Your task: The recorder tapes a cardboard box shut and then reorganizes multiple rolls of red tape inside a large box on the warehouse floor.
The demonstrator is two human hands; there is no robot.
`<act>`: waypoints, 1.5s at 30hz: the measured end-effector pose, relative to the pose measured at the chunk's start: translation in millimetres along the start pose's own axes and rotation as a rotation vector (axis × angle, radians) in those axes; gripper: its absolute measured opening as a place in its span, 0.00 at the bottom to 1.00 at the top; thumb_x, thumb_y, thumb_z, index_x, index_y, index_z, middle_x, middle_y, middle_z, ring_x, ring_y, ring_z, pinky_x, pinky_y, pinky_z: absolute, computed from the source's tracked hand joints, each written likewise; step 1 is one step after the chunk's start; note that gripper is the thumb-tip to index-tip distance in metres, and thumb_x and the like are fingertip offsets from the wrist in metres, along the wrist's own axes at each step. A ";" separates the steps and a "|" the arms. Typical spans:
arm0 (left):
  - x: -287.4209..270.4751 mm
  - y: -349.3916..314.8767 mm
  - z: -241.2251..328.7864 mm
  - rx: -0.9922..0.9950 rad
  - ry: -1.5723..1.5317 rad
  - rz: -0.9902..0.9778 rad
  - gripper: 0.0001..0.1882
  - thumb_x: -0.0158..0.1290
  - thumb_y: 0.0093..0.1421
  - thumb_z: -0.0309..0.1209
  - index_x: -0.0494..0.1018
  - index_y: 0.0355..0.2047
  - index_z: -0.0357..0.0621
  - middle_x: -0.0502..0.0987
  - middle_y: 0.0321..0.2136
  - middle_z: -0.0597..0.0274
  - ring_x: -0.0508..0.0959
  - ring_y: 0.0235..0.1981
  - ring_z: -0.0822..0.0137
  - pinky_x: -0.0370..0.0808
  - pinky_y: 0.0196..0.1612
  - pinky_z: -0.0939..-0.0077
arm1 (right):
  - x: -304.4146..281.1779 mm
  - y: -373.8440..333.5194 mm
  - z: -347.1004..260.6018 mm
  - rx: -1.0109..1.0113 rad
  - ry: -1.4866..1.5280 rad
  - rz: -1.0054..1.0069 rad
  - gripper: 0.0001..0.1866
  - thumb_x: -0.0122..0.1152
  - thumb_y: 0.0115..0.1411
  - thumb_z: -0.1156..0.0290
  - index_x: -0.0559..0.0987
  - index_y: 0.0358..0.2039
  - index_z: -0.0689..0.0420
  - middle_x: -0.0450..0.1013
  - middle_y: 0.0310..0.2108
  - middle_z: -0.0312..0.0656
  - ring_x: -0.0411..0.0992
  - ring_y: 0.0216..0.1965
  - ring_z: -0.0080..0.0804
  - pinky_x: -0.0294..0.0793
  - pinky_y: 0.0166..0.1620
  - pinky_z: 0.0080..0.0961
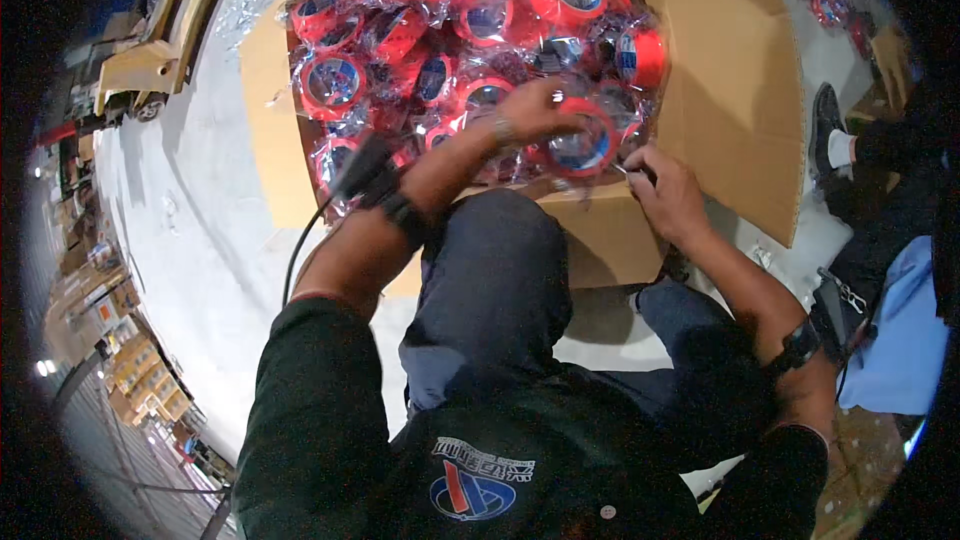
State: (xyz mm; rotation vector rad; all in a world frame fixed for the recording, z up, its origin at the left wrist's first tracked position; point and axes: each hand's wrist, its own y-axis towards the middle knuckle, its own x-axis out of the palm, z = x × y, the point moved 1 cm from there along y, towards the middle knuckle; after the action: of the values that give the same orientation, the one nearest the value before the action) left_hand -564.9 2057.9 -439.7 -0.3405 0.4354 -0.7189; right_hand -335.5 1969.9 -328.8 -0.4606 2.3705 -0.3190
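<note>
While the knees are tucked up against the near wall of the cardboard box (600, 240), both hands work one wrapped roll at the box's front edge. Right hand (668, 195) sits at about 4 o'clock of the roll, fingers clenched on something small and pale at the wrap; can't tell if it's a blade or just film. Left hand (535, 108) comes in from 10 o'clock, fingers grasping the red tape roll (582, 145) by its rim, blue-labelled core facing up.

My read for doing this cleanly: keep the left hand pinning the roll down flat, pull or cut the film away from that hand, not toward it. Keep the right-hand tool shallow so it only takes film, not tape.

Further out, at 12 o'clock, the box is full of more red rolls in clear film (470, 30), loosely heaped. Open flap (730, 80) stands at 2 o'clock. Another person's shoe (826, 120) beyond it, well apart.
</note>
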 end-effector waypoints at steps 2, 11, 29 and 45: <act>16.4 37.0 9.6 -0.079 0.305 0.014 0.34 0.62 0.52 0.47 0.67 0.51 0.35 0.77 0.39 0.46 0.77 0.42 0.54 0.74 0.45 0.63 | 0.0 -7.2 0.9 -0.003 -0.046 -0.092 0.08 0.56 0.56 0.72 0.76 0.36 0.58 0.75 0.31 0.51 0.75 0.35 0.49 0.73 0.40 0.38; 16.1 88.0 -3.6 0.013 0.194 -0.203 0.35 0.63 0.50 0.48 0.70 0.50 0.35 0.78 0.41 0.51 0.77 0.42 0.59 0.74 0.44 0.64 | -9.7 -25.0 -4.1 0.057 -0.028 0.019 0.08 0.57 0.54 0.74 0.75 0.36 0.58 0.75 0.32 0.51 0.75 0.37 0.51 0.73 0.40 0.39; -115.4 -144.2 49.0 0.417 0.614 0.826 0.32 0.60 0.42 0.21 0.69 0.51 0.43 0.72 0.47 0.49 0.73 0.48 0.49 0.72 0.51 0.60 | 53.1 88.9 41.6 0.112 -0.529 -0.185 0.11 0.48 0.56 0.71 0.77 0.32 0.64 0.75 0.32 0.59 0.75 0.38 0.57 0.73 0.40 0.48; 43.8 115.2 -1.1 0.122 0.699 -0.385 0.28 0.59 0.44 0.56 0.81 0.31 0.42 0.80 0.33 0.46 0.80 0.38 0.53 0.75 0.41 0.61 | 25.5 35.6 20.6 0.142 -0.559 -0.098 0.07 0.50 0.55 0.75 0.73 0.35 0.60 0.73 0.32 0.59 0.71 0.38 0.61 0.68 0.40 0.51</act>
State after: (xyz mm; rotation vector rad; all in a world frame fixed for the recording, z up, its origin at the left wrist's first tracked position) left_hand -472.2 2108.5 -503.1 -0.0429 0.9974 -1.2384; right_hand -347.9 1989.6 -371.2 -0.5216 1.7746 -0.3476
